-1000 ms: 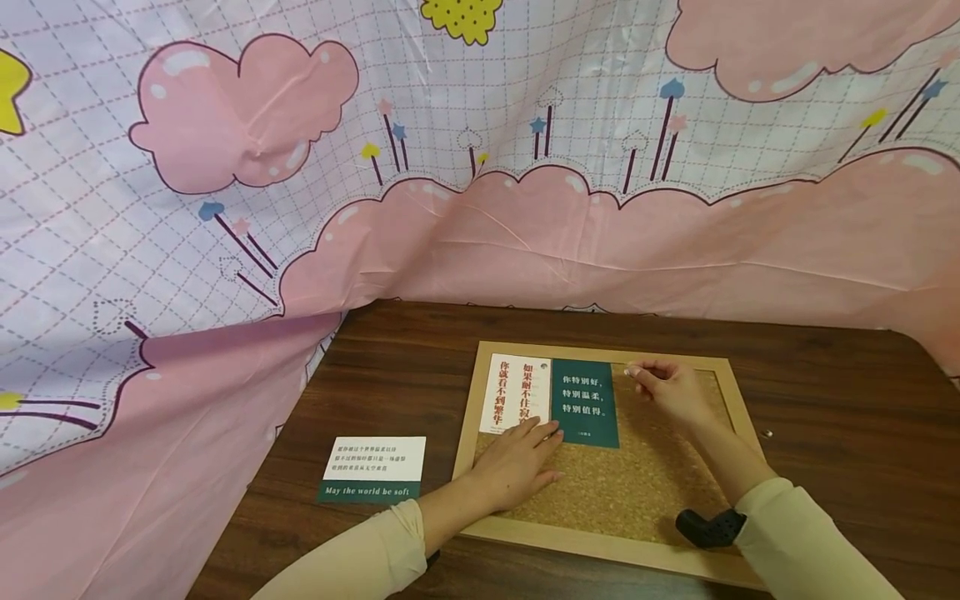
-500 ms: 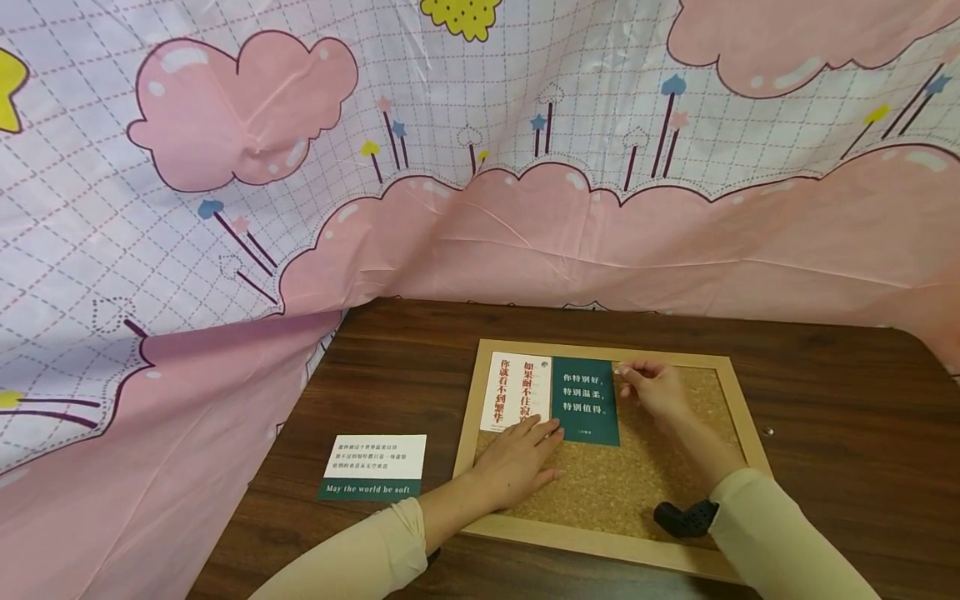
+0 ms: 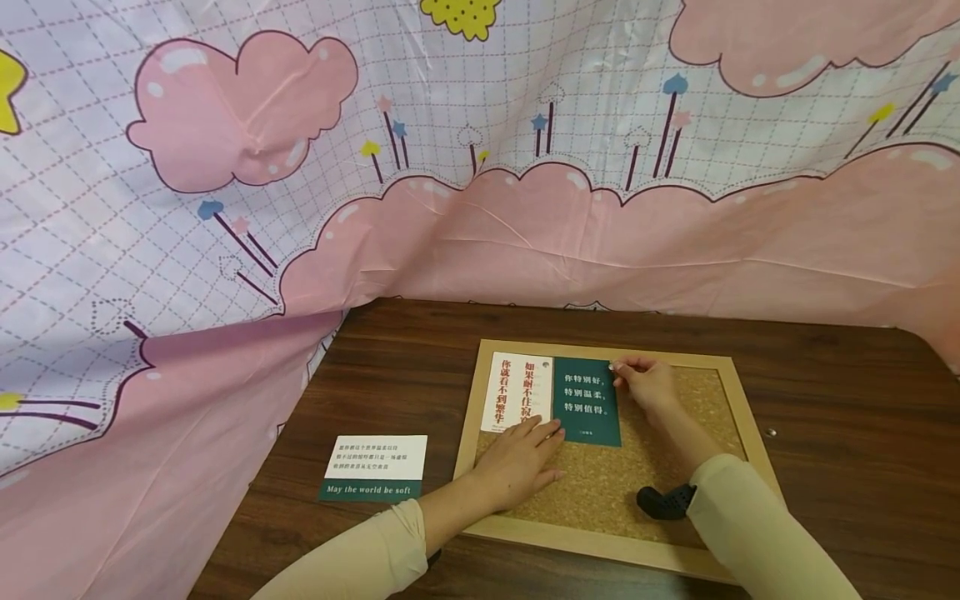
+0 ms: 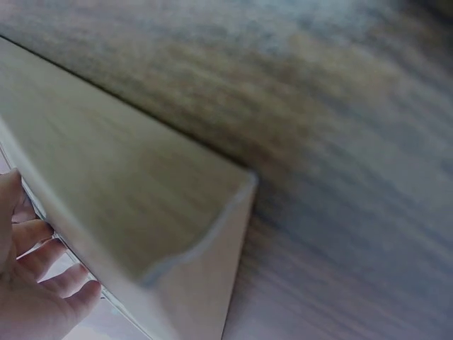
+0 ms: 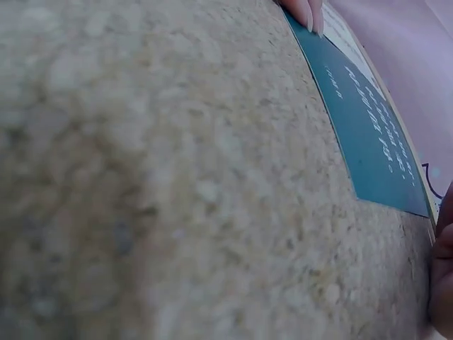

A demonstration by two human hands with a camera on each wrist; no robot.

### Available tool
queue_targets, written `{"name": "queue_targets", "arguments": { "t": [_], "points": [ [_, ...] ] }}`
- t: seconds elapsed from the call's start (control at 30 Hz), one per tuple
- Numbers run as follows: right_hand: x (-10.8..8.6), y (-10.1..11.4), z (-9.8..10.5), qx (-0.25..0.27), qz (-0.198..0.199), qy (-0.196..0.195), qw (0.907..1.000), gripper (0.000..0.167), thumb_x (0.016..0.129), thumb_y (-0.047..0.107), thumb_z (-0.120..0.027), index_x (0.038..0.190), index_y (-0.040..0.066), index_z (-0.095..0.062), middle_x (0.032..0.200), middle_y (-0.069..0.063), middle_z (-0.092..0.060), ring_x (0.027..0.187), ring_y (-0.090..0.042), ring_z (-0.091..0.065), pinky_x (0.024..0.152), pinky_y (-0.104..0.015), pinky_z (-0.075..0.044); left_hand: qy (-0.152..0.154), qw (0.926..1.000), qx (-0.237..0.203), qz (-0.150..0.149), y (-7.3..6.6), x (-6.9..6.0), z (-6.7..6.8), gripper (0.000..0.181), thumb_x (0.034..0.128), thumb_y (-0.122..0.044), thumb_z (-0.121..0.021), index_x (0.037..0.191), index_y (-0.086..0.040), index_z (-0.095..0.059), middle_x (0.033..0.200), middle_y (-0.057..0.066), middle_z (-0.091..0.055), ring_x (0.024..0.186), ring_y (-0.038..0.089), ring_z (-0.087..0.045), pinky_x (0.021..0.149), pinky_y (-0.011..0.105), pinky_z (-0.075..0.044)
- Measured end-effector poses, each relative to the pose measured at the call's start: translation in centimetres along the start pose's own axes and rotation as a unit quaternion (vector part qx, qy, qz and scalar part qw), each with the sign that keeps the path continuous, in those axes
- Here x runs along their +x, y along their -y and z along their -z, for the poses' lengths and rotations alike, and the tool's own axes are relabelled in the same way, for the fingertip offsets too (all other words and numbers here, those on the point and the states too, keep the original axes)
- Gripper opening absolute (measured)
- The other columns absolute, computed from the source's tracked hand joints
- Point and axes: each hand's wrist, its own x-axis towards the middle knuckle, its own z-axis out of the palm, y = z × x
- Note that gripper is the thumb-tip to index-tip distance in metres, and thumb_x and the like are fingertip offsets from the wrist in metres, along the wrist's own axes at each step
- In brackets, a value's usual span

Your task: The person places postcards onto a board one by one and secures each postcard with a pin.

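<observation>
My left hand [image 3: 517, 467] rests on the lower edges of a white card with red characters [image 3: 510, 392] and a green card [image 3: 588, 417], its fingers extended. Both cards lie side by side on a framed corkboard [image 3: 600, 492]. At the green card's upper right corner, my right hand [image 3: 651, 387] pinches a small shiny push pin [image 3: 611, 367] between thumb and forefinger. A similar pin [image 3: 545, 364] sits at the white card's upper right corner. In the right wrist view, the right hand [image 5: 443, 276] shows only at the edge.
Left of the board, a white-and-green card [image 3: 373, 468] lies on the dark wooden table [image 3: 847, 400]. Another small shiny pin [image 3: 771, 432] is on the table just right of the board. A pink patterned cloth [image 3: 525, 250] hangs behind and at the left.
My right hand has moved left with the push pin, from bare cork to the green card's upper right corner. The left hand has stayed in place.
</observation>
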Motion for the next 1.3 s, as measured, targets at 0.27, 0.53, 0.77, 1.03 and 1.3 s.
{"name": "queue_targets", "arguments": {
  "t": [0.27,0.53,0.77,1.03,1.3],
  "points": [
    [0.8,0.1,-0.2,-0.031,-0.002,0.015,0.9994,0.025,0.097,0.008,-0.057,0.112,-0.012,-0.061,0.069,0.011,-0.062,0.056,0.002,-0.059,0.057,-0.015,-0.047,-0.001,0.9999,0.009,-0.005,-0.1,0.0,0.0,0.058,0.1000,-0.048,-0.045,0.147,-0.014,-0.043,0.155,0.003,-0.038,0.142,0.027,-0.037,0.114,0.039,-0.035],
    [1.2,0.2,-0.2,-0.083,0.023,0.040,0.9955,0.025,0.098,0.010,-0.055,0.110,-0.010,-0.063,0.068,0.008,-0.063,0.058,0.000,-0.060,0.056,-0.019,-0.049,-0.002,0.9998,0.017,-0.004,0.0,0.1,-0.1,0.058,0.1000,-0.048,-0.044,0.147,-0.015,-0.042,0.155,0.002,-0.037,0.143,0.026,-0.036,0.114,0.038,-0.035],
    [1.2,0.3,-0.2,-0.136,0.027,0.044,0.9894,0.025,0.099,0.014,-0.055,0.109,-0.006,-0.065,0.075,-0.002,-0.065,0.062,-0.005,-0.060,0.056,-0.021,-0.050,-0.004,0.9998,0.019,-0.004,0.0,0.1,-0.2,0.058,0.1000,-0.048,-0.044,0.147,-0.015,-0.042,0.155,0.003,-0.038,0.143,0.026,-0.036,0.114,0.038,-0.035],
    [1.6,0.1,-0.1,-0.111,0.027,0.046,0.9924,0.026,0.098,0.012,-0.056,0.111,-0.009,-0.065,0.071,0.004,-0.066,0.060,-0.002,-0.060,0.057,-0.020,-0.051,-0.002,0.9998,0.022,-0.002,0.0,0.0,-0.1,0.058,0.1001,-0.048,-0.043,0.147,-0.015,-0.043,0.155,0.003,-0.038,0.142,0.026,-0.036,0.113,0.038,-0.036],
    [1.2,0.6,-0.3,-0.140,0.031,0.051,0.9884,0.025,0.098,0.013,-0.057,0.109,-0.007,-0.067,0.074,0.000,-0.067,0.062,-0.004,-0.060,0.056,-0.020,-0.050,-0.005,0.9998,0.020,-0.003,0.0,-0.2,-0.1,0.058,0.1000,-0.048,-0.044,0.147,-0.014,-0.043,0.155,0.003,-0.038,0.142,0.027,-0.037,0.113,0.038,-0.036]
  ]
}}
